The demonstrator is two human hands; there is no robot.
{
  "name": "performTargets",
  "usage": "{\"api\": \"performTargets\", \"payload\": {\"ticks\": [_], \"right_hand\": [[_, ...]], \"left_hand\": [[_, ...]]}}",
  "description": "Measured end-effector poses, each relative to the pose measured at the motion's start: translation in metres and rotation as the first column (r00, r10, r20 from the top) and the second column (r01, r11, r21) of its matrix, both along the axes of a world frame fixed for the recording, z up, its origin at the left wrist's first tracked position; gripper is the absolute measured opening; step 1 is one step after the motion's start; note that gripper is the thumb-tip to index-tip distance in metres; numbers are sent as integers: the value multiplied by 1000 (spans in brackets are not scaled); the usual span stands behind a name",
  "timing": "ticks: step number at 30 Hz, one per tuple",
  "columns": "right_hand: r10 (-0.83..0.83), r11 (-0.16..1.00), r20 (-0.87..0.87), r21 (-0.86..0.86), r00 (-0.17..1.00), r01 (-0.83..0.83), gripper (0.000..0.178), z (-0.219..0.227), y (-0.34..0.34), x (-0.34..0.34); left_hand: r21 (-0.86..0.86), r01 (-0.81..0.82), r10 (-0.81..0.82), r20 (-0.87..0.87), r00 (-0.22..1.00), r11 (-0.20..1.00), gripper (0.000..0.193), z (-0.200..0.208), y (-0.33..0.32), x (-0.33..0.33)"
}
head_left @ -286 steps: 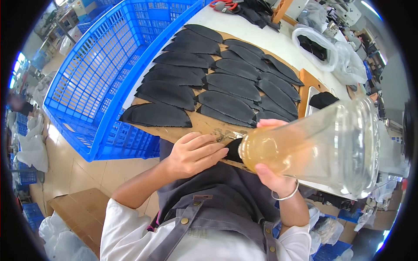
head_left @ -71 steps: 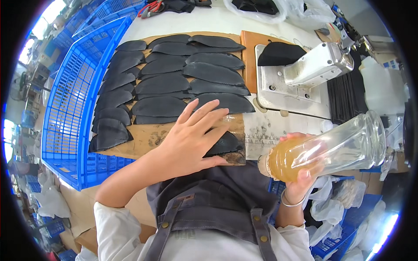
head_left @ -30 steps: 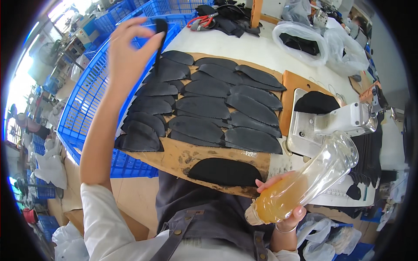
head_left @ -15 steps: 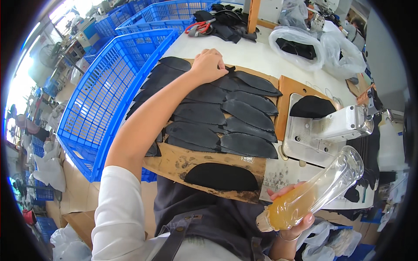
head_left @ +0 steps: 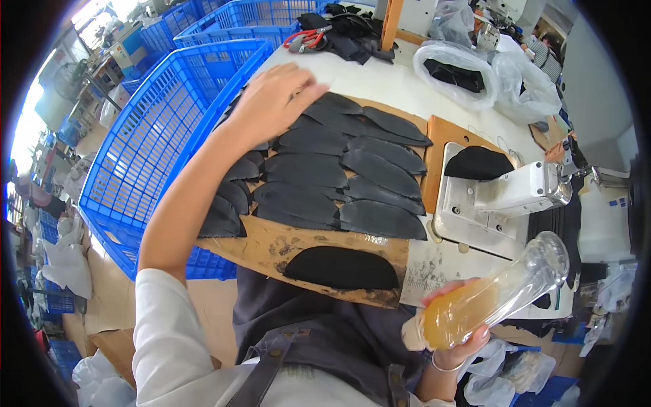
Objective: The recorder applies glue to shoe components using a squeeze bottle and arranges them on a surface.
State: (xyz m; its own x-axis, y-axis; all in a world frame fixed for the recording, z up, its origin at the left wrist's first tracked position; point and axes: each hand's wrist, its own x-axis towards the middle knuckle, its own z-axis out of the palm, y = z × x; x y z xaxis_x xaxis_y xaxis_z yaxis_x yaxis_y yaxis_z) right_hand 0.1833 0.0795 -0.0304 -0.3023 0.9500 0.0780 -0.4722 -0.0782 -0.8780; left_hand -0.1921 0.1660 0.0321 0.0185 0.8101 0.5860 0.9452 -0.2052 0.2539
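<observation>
My right hand is wrapped round a clear bottle of cloudy yellow liquid, tilted with its pale, crusted tip toward the lower left. My left hand hovers over the far left of several overlapping rows of dark grey, leaf-shaped pieces. Motion smears its fingers, so whether they hold anything does not show. The pieces lie on a stained brown board. Near the board's front edge rests a single black half-moon fabric piece.
A blue plastic crate stands left of the table. At the right is a white sewing machine arm with a black piece behind it. Red-handled cutters lie at the back, and a plastic bag holds black pieces.
My left hand has left the far middle of the rows and moved left and toward me. The bottle stays in my right hand, shifted only slightly.
</observation>
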Motion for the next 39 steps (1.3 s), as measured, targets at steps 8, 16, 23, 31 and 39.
{"api": "performTargets", "payload": {"ticks": [8,16,23,31,39], "right_hand": [[25,921,149,381,988,-81,73,18,17,-63],[-372,215,670,735,642,-643,70,17,14,-125],[-210,421,745,653,633,-629,65,35,2,-149],[-252,580,688,671,681,-463,70,10,13,-114],[-656,628,682,731,322,-268,66,26,13,-21]], "left_hand": [[-33,416,-416,13,909,909,19,-65,-162,57],[206,421,-430,3,903,884,22,-99,-175,53],[271,416,-420,-45,906,868,21,-98,-175,49],[235,410,-411,-49,910,881,21,-111,-172,52],[236,384,-389,-27,921,893,20,-109,-175,52]]}}
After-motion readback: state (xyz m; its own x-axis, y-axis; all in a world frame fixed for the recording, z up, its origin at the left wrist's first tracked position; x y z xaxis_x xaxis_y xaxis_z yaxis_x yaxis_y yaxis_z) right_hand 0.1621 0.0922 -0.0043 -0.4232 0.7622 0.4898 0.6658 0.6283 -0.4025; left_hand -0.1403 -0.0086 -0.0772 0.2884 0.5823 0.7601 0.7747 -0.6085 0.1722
